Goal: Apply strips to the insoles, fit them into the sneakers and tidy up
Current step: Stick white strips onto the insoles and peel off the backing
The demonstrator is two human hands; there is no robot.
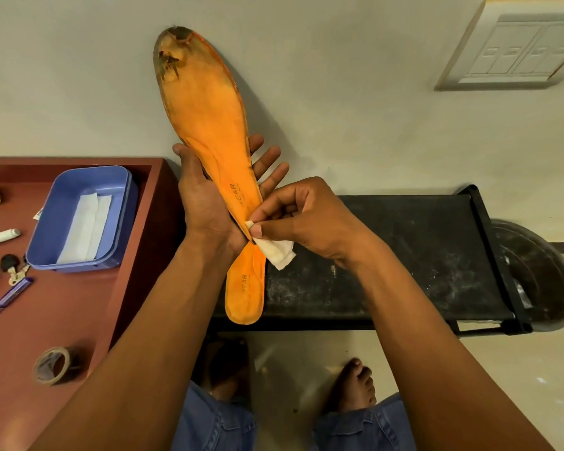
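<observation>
Right hand (pixel 310 219) fingers pinch a white strip (pixel 275 252) at the heel of two orange insoles (pixel 205 125) gripped by the left hand (pixel 205 196); spare strips (pixel 87 226) wait, sneakers unseen: early stage.

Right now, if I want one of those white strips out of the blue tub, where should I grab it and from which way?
Probably pinch the near short end of a white strip, coming straight down from above. The strips lie flat on the floor of the blue tub, whose walls block a sideways reach. The top one overlaps the other, so lift it first.
</observation>
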